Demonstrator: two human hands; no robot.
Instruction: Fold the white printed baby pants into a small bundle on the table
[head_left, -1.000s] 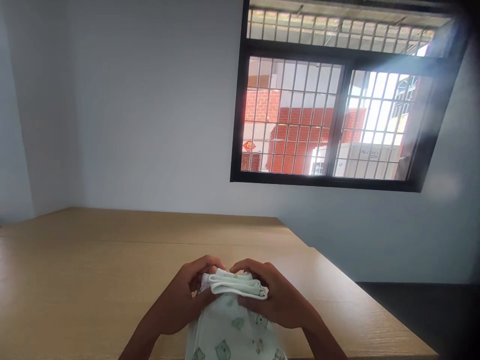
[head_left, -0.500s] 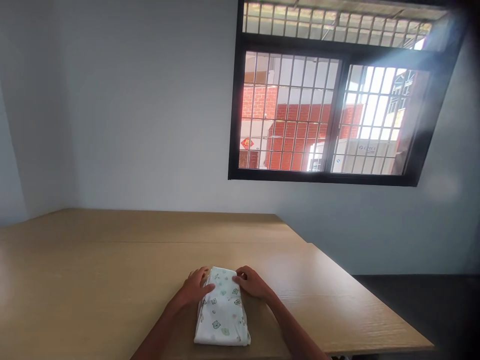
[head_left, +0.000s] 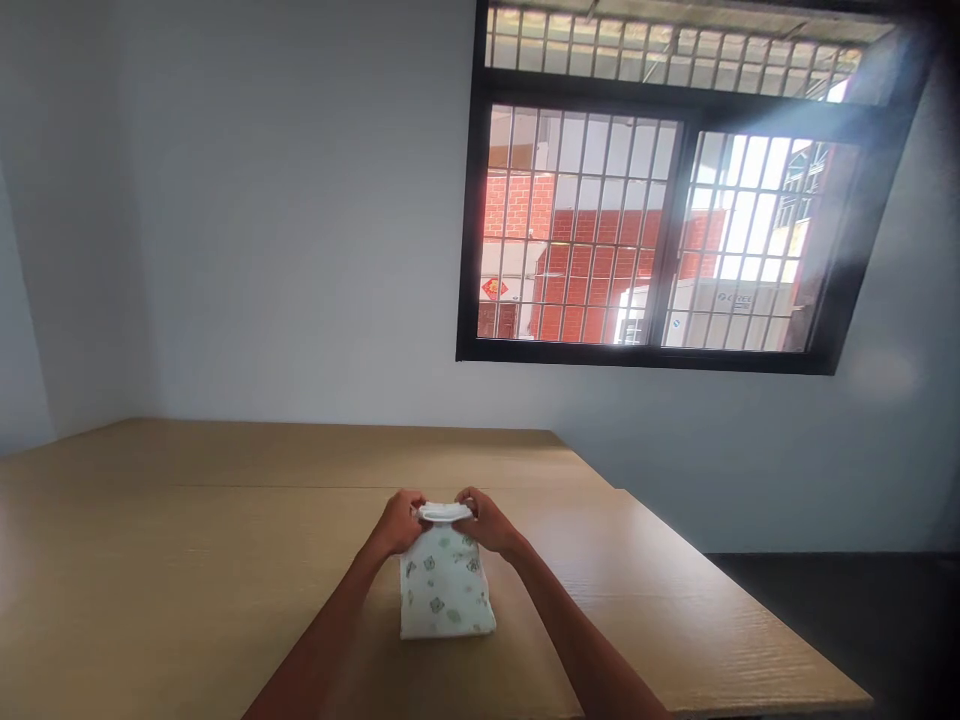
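Observation:
A folded white cloth (head_left: 445, 590) printed with small green animal figures lies on the wooden table (head_left: 187, 560), its far edge lifted off the surface. My left hand (head_left: 397, 521) pinches the left corner of that raised edge. My right hand (head_left: 487, 521) pinches the right corner. Both hands are closed on the fabric, and the near end of the cloth still rests on the tabletop.
The table's right edge (head_left: 735, 590) drops off to a dark floor (head_left: 862, 620). A plain grey wall stands behind, with a barred dark-framed window (head_left: 652, 220) showing a red brick building outside.
Both hands went from lying flat on the cloth's far end to pinching that end and lifting it. The cloth, held close a second ago, now sits farther out on the table.

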